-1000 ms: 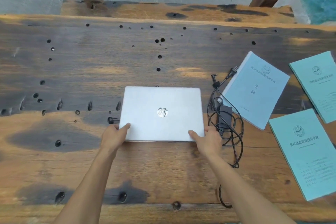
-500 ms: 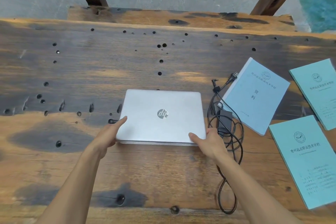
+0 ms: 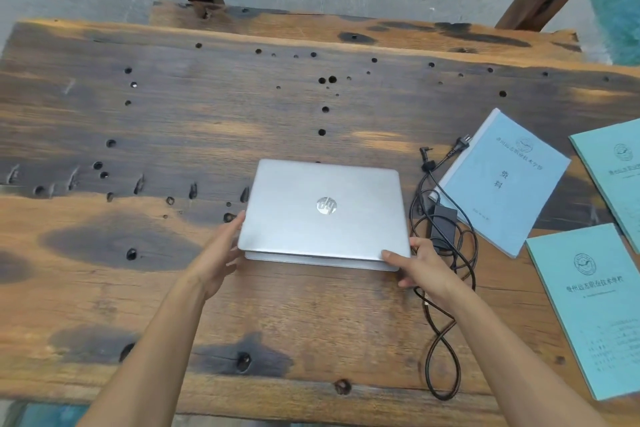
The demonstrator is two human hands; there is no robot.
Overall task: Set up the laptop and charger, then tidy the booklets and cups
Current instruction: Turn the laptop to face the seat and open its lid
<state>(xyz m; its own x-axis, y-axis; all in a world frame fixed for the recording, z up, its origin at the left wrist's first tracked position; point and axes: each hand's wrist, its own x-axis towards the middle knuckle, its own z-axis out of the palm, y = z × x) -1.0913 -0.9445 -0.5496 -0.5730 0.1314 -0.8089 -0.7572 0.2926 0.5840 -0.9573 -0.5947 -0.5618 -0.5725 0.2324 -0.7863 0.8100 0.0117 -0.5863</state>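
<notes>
My left hand (image 3: 221,253) lays straight fingers along the left edge of the smooth silver laptop (image 3: 325,211), central on the pitted wooden table (image 3: 173,114), while my right hand (image 3: 422,265) pinches its near-right corner beside the coiled black charger (image 3: 443,224).

Reaches forward with both forearms, bare, from the lower edge of view; angles them inward toward each other. Sets left hand (image 3: 221,255) edge-on against the left side of the laptop (image 3: 325,211), near its front corner: fingers straight and together, tips touching the lid's edge, palm turned right. Cannot see left thumb. Holds left wrist roughly in line with the forearm. Grips the front right corner with right hand (image 3: 420,265): thumb flat on top of the lid, remaining fingers curled round the side and underneath. Bends right wrist slightly, back of hand facing up and right.
</notes>
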